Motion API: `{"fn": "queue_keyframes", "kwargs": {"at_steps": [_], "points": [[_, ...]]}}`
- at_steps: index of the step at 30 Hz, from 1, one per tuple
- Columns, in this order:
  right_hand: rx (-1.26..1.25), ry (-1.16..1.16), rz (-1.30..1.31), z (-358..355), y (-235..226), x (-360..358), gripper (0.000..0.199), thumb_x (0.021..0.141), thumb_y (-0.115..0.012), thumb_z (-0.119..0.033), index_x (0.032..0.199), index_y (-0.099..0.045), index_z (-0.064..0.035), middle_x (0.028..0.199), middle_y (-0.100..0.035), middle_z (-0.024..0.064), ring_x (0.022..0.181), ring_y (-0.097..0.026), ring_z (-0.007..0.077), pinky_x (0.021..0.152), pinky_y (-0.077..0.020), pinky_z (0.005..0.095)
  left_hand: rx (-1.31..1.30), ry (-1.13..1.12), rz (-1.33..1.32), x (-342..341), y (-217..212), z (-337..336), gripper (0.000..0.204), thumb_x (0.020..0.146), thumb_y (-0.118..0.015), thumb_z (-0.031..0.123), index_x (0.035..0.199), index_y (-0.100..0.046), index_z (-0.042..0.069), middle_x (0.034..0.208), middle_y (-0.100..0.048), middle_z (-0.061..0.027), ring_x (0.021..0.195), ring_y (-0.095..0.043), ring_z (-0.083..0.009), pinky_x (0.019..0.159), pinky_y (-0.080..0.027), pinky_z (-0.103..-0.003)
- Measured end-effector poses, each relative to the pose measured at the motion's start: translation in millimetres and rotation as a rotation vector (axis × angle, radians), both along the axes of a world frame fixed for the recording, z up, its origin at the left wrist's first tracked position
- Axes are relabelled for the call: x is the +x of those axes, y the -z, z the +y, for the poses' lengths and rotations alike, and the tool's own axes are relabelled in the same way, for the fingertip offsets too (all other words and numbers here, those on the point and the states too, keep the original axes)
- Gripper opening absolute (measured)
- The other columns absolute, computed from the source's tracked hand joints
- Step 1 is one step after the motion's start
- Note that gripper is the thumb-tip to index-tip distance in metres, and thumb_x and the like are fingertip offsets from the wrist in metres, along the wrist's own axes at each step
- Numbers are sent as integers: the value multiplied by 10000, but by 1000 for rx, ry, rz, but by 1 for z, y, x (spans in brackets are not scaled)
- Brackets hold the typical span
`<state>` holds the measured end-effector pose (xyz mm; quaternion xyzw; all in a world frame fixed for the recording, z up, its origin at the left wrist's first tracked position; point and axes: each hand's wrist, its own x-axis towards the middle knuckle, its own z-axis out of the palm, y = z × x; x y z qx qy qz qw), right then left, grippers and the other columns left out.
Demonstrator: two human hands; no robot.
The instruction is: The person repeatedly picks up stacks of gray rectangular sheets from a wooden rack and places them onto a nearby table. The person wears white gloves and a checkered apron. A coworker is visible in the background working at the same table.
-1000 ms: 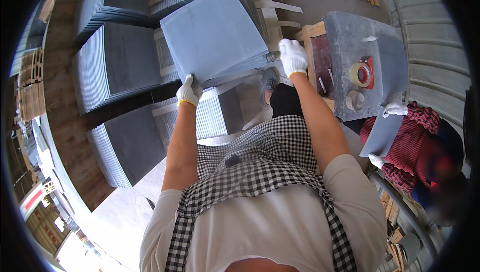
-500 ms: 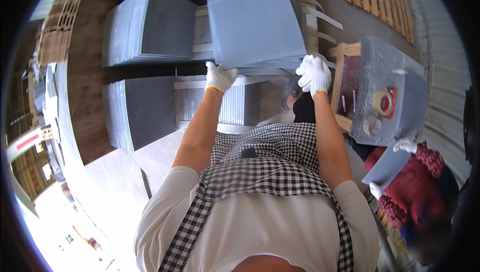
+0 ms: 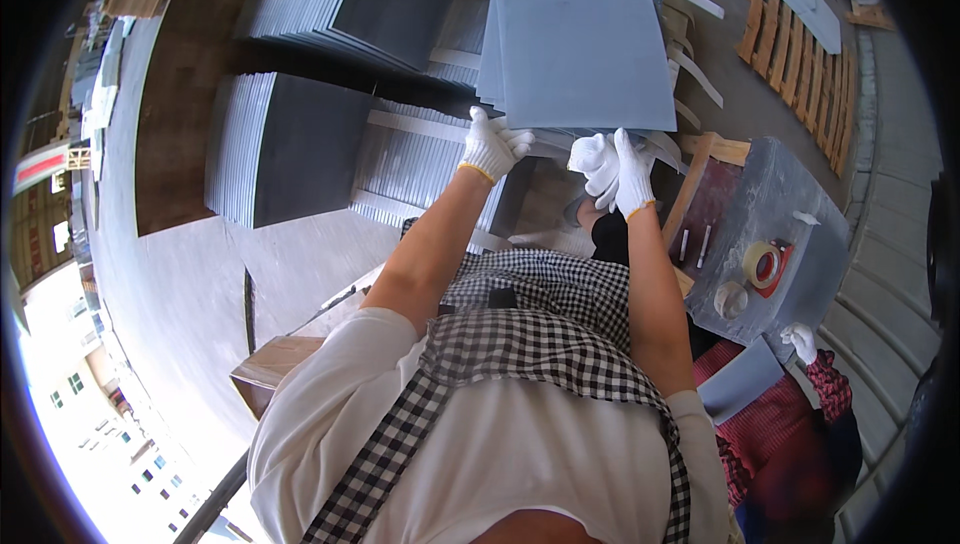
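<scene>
We grip the flat grey sheets (image 3: 585, 49) with our left hand (image 3: 492, 144) and right hand (image 3: 610, 166); they look stiff and heavy, so we hold the near edge.

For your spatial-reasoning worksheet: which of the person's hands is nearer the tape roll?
Right. The right hand is up-left of the tape roll; the left hand is farther left.

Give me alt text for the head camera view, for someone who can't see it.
Seen from above, a person in white work gloves holds the near edge of a small stack of square grey sheets, left hand and right hand close together. Taller piles of grey sheets lie beyond, and at right a tape roll sits on a grey block beside a co-worker's gloved hand.
</scene>
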<state>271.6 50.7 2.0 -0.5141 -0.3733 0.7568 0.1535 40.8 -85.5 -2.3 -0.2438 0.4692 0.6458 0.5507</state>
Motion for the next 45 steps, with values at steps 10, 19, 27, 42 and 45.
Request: {"fn": "queue_keyframes", "kwargs": {"at_steps": [10,19,27,42,45], "points": [[-274,75,36,8,-16,-34,534,901,-672,-662,996,-683,-137,804,-698,14,607,-652,154,489,-521,276,232,101,-42,21,-28,-9,917,1017,-267,723,1313,-542,-100,1165,-657,-231,860,-652,-277,749,-547,-382],[-350,67,217,18,-34,-38,418,934,-701,-552,916,-635,-139,697,-627,8,529,-615,160,453,-505,285,289,114,-69,34,-61,-2,742,1087,-278,582,1231,-566,-87,1080,-687,-236,810,-673,-287,693,-566,-392],[-378,73,434,28,-49,-32,585,1012,-590,-513,535,-522,-180,505,-555,40,368,-508,183,313,-390,291,343,229,50,32,-92,8,625,1102,-362,497,1187,-594,-76,1040,-695,-232,800,-670,-281,704,-569,-382],[-479,141,392,20,-105,-49,591,1037,-484,-552,610,-552,-149,512,-504,24,331,-420,176,273,-331,284,500,265,202,39,-95,14,250,966,-719,160,1109,-646,-32,974,-720,-151,826,-702,-207,796,-583,-314],[-564,64,566,30,-89,-40,633,1040,-471,-555,517,-485,-199,485,-469,0,323,-400,163,273,-295,265,527,509,378,32,-95,10,336,941,-751,162,1197,-642,-27,1038,-716,-119,923,-694,-193,854,-570,-316]]}}
